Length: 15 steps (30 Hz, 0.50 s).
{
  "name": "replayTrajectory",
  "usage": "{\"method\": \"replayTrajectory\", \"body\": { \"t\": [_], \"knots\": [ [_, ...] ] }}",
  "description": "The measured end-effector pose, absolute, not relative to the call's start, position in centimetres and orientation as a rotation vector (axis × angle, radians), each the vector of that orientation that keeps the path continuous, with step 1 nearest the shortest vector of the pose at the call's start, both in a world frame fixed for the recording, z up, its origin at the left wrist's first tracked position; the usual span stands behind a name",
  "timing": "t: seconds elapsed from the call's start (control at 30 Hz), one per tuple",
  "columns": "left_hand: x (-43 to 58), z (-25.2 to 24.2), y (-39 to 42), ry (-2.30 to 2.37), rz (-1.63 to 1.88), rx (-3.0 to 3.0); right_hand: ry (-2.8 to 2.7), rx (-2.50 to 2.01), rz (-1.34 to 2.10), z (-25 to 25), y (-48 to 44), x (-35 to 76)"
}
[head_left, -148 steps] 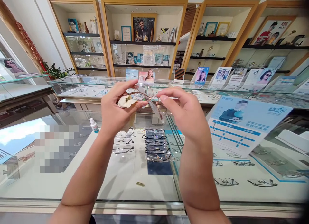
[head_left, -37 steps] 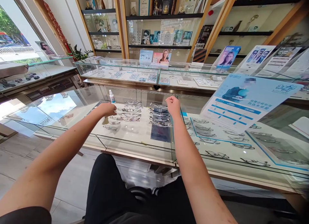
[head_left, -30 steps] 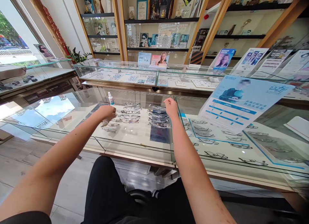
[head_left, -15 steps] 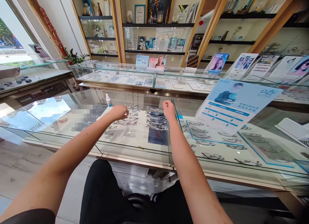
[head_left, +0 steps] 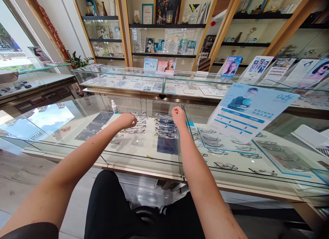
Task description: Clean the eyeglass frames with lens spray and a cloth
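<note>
My left hand is over the left column of eyeglasses on the glass counter, its fingers curled downward. My right hand is closed like a fist at the right end of the other column of eyeglasses. Whatever either hand may hold is hidden by its fingers. The right column has several frames stacked front to back, with a dark blue sheet showing in front of it. A small white spray bottle stands upright behind my left wrist.
A large blue-and-white printed sign leans on the counter to the right. More eyeglasses lie under the glass there. Another display case runs across behind. My knees are close below the counter's front edge.
The whole view has shifted very slightly. Both hands keep nearly the same pose and place beside the eyeglasses.
</note>
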State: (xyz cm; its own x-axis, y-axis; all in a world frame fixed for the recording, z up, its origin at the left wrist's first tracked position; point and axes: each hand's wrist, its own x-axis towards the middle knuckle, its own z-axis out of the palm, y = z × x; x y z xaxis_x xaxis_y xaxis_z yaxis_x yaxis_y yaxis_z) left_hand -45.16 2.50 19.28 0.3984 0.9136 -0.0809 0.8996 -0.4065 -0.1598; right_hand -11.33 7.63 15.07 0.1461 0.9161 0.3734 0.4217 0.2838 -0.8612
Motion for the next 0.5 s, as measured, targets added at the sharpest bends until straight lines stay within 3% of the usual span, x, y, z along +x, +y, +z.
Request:
{"method": "replayTrajectory", "body": {
  "t": [0.5],
  "knots": [
    [-45.6, 21.9, 2.0, -1.72, -0.071, -2.594, -1.463, -1.297, 0.606, 15.4, 7.1, -11.4]
  ]
}}
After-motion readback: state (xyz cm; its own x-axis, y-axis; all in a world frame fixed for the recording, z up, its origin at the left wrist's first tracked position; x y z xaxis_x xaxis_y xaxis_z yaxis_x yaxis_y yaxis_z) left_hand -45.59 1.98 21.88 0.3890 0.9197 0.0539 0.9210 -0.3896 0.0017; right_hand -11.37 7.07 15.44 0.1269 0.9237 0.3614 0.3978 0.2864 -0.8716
